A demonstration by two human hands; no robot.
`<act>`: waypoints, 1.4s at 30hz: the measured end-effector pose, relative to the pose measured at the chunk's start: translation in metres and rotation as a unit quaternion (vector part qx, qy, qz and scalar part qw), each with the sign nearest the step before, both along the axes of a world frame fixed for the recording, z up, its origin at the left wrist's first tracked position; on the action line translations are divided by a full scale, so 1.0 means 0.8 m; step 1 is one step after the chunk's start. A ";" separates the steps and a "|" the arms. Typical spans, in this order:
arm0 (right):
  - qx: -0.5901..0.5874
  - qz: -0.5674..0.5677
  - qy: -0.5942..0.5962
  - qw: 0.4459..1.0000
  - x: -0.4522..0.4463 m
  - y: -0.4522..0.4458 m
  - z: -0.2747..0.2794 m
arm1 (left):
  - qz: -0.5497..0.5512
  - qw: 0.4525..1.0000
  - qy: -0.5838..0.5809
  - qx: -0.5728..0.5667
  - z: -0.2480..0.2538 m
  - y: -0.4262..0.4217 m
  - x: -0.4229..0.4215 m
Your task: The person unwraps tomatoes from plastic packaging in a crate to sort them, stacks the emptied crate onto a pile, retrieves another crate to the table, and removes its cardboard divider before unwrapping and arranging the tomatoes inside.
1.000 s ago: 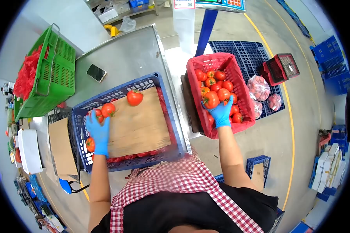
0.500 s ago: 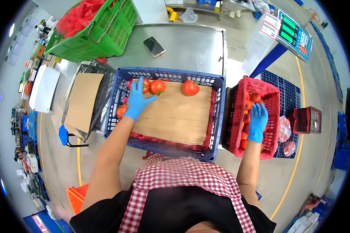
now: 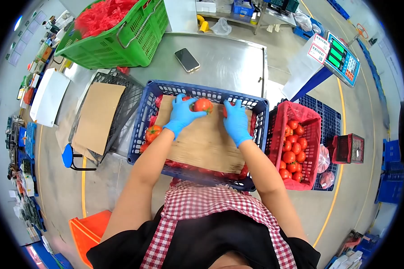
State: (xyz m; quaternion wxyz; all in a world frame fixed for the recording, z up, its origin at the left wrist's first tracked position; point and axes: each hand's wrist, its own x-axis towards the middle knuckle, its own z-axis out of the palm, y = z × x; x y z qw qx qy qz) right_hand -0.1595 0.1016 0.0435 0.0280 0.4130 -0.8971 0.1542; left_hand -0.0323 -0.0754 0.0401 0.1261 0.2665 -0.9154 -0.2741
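Both my hands wear blue gloves and are inside the blue crate [image 3: 206,91]. A cardboard sheet [image 3: 206,143] lies in it over red tomatoes. My left hand [image 3: 182,114] curves around a tomato near the back, and a second tomato [image 3: 203,106] touches its thumb side. My right hand [image 3: 237,120] is curled over a tomato at the back right, mostly covered by the fingers. Another tomato [image 3: 153,133] sits at the crate's left side. To the right, a red-lined crate [image 3: 310,154] holds several tomatoes [image 3: 289,157].
A green basket [image 3: 134,40] of red bags and a phone [image 3: 187,60] rest on the metal table [image 3: 229,49]. A scale display [image 3: 341,58] rises at the back right. Cardboard [image 3: 98,116] lies left. Bagged produce [image 3: 323,159] sits beyond the red-lined crate, and an orange bin [image 3: 90,233] stands lower left.
My right hand has moved left from the red-lined crate into the blue crate, onto the tomato there. My left hand has shifted right along the back tomatoes. The head view has also turned.
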 end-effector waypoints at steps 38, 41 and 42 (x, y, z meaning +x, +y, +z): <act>-0.718 -0.175 -0.483 0.470 -0.077 0.377 -0.045 | 0.066 0.968 -0.124 -0.208 0.074 0.051 0.070; -0.684 -0.271 -0.381 0.559 -0.123 0.390 -0.102 | 0.127 0.955 -0.233 -0.132 0.026 -0.001 0.163; -0.756 -0.215 -0.475 0.395 -0.145 0.401 -0.103 | 0.123 0.957 -0.233 -0.121 0.021 0.008 0.176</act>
